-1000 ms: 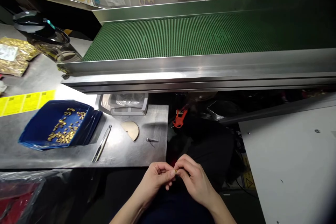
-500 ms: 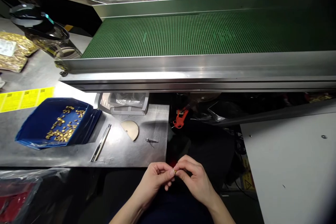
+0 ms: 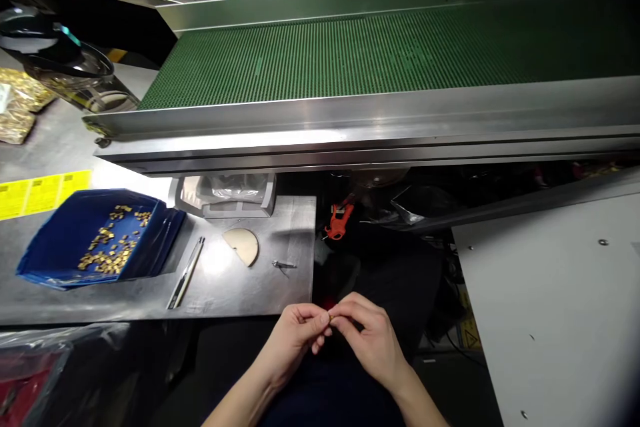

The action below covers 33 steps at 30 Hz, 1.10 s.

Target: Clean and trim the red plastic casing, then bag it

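Note:
My left hand [image 3: 303, 332] and my right hand [image 3: 367, 333] meet over my lap, just off the front edge of the metal table. Between their fingertips they pinch a tiny gold-coloured piece [image 3: 331, 318], mostly covered by the fingers, so its exact shape is hidden. To the left, a blue bin [image 3: 55, 240] holds many small brass-coloured pieces [image 3: 113, 253]. Beside it lie a slim, pen-like tool [image 3: 186, 273], a pale half-round disc [image 3: 243, 246] and what looks like a nail clipper [image 3: 284, 265].
A green conveyor belt [image 3: 300, 60] with a metal side rail [image 3: 300, 127] crosses behind the metal table [image 3: 240, 293]. A grey open tray [image 3: 240, 208] sits under the rail. An orange-handled tool [image 3: 339, 221] shows beyond my hands. A white board [image 3: 550, 287] stands at right.
My view has shifted a little, so the surroundings sit slightly further left and the belt higher. Both hands stay pinched together on the small gold-coloured piece.

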{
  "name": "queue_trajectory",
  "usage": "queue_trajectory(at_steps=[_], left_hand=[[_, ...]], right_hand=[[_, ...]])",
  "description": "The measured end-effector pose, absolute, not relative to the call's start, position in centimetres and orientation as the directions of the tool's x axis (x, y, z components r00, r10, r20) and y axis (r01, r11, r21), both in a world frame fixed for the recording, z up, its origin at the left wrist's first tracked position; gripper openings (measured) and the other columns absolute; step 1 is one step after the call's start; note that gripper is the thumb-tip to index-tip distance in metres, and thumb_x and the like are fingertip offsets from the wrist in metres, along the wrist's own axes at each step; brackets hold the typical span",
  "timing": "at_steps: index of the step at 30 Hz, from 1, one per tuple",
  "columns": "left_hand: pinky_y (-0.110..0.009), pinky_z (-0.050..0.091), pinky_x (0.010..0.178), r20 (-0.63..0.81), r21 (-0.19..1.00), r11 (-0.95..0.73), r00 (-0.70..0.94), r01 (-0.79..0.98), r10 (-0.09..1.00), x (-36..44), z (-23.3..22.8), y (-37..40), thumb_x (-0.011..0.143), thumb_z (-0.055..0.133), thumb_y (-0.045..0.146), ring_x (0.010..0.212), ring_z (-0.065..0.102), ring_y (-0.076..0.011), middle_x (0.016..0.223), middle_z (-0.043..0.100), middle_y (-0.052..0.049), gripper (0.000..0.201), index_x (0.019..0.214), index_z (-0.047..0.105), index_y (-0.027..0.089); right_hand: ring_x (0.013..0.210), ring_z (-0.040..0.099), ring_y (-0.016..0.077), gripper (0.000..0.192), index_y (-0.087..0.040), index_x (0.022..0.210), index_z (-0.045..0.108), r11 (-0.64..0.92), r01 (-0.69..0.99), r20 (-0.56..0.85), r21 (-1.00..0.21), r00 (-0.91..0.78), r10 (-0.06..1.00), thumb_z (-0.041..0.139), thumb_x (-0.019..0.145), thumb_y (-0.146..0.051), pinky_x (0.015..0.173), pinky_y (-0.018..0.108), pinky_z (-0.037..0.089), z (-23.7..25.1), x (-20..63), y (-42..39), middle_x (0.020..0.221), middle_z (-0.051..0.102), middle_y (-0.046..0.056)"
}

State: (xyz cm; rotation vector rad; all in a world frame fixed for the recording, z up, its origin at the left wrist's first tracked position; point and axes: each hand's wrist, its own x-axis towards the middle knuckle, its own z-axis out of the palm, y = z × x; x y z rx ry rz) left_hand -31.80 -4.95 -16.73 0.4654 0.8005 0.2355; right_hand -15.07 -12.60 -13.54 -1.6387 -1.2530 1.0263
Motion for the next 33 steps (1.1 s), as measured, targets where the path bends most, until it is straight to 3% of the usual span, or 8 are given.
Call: queue_trajectory(at_steps=[4, 6, 13, 18, 23, 25, 28, 33], left_hand=[[-0.018, 0.038, 0.050, -0.619, 0.503, 0.864, 0.690, -0.018, 0.375, -31.8, -16.2, -4.8, 0.080, 0.085, 0.044, 0.054, 0.052, -0.0069, 0.073, 0.069, -0.009, 0.037, 0.080, 0.078, 0.008], [-0.019, 0.038, 0.049, -0.614, 0.513, 0.858, 0.692, -0.014, 0.379, -31.9, -15.9, -4.8, 0.080, 0.085, 0.045, 0.054, 0.053, -0.0076, 0.073, 0.068, -0.008, 0.037, 0.080, 0.078, 0.008], [-0.018, 0.037, 0.049, -0.621, 0.530, 0.848, 0.686, 0.009, 0.381, -32.5, -16.2, -4.7, 0.074, 0.090, 0.044, 0.054, 0.051, -0.0070, 0.066, 0.063, -0.005, 0.038, 0.077, 0.076, 0.008], [-0.018, 0.034, 0.046, -0.601, 0.503, 0.864, 0.729, 0.025, 0.329, -32.7, -16.9, -5.0, 0.069, 0.092, 0.048, 0.051, 0.049, -0.0074, 0.063, 0.061, -0.004, 0.044, 0.071, 0.071, 0.009], [-0.020, 0.037, 0.049, -0.558, 0.550, 0.834, 0.762, 0.041, 0.330, -31.8, -17.0, -4.3, 0.074, 0.083, 0.061, 0.052, 0.049, -0.0090, 0.067, 0.061, -0.004, 0.052, 0.077, 0.069, 0.011], [-0.023, 0.041, 0.053, -0.543, 0.667, 0.736, 0.751, 0.114, 0.376, -30.9, -17.0, -3.2, 0.084, 0.070, 0.067, 0.057, 0.052, -0.0120, 0.073, 0.063, -0.006, 0.055, 0.083, 0.069, 0.012], [-0.028, 0.046, 0.065, -0.441, 0.889, 0.356, 0.752, 0.289, 0.490, -28.8, -17.7, -1.2, 0.094, 0.058, 0.062, 0.071, 0.059, -0.0185, 0.080, 0.066, -0.007, 0.048, 0.088, 0.070, 0.016], [-0.032, 0.050, 0.084, -0.225, 0.917, -0.201, 0.864, 0.344, 0.450, -24.8, -19.8, 1.4, 0.097, 0.058, 0.045, 0.091, 0.069, -0.0246, 0.092, 0.071, -0.006, 0.026, 0.091, 0.073, 0.024]], right_hand=[[0.068, 0.062, 0.0112, 0.015, -0.019, 0.088, 0.077, -0.287, -0.005, -0.279, -0.958, 0.256, 0.926, 0.070, 0.095, -0.031, 0.063, 0.024, 0.051, -14.1, -15.8, -12.8, 0.085, 0.063, 0.002], [0.065, 0.061, 0.0108, 0.018, -0.018, 0.087, 0.076, -0.285, -0.048, -0.288, -0.957, 0.257, 0.923, 0.071, 0.094, -0.034, 0.060, 0.023, 0.050, -14.3, -16.1, -12.9, 0.083, 0.062, 0.002], [0.079, 0.067, 0.0145, 0.014, -0.022, 0.102, 0.075, -0.041, 0.489, 0.015, -0.871, 0.111, 0.994, 0.062, 0.099, -0.018, 0.073, 0.027, 0.052, -13.4, -15.5, -13.1, 0.090, 0.071, 0.004], [0.079, 0.068, 0.0131, 0.012, -0.021, 0.104, 0.075, -0.010, 0.412, 0.019, -0.911, 0.067, 0.998, 0.066, 0.097, -0.018, 0.072, 0.024, 0.052, -12.7, -15.4, -13.2, 0.091, 0.071, 0.004], [0.080, 0.066, 0.0140, 0.009, -0.021, 0.097, 0.075, -0.176, 0.311, -0.114, -0.934, 0.208, 0.971, 0.067, 0.096, -0.021, 0.073, 0.025, 0.051, -12.7, -15.6, -13.0, 0.089, 0.069, 0.003], [0.076, 0.063, 0.0132, 0.010, -0.021, 0.094, 0.075, -0.263, 0.265, -0.170, -0.928, 0.327, 0.929, 0.065, 0.096, -0.023, 0.071, 0.025, 0.050, -12.8, -15.3, -12.8, 0.088, 0.066, 0.003], [0.070, 0.061, 0.0123, 0.014, -0.019, 0.091, 0.074, -0.323, 0.240, -0.185, -0.915, 0.462, 0.867, 0.064, 0.096, -0.028, 0.068, 0.024, 0.049, -12.8, -14.1, -12.7, 0.086, 0.063, 0.003], [0.071, 0.064, 0.0141, 0.020, -0.017, 0.087, 0.070, -0.347, 0.331, -0.076, -0.877, 0.618, 0.783, 0.062, 0.097, -0.032, 0.067, 0.024, 0.050, -10.5, -9.3, -13.0, 0.087, 0.062, 0.004]])
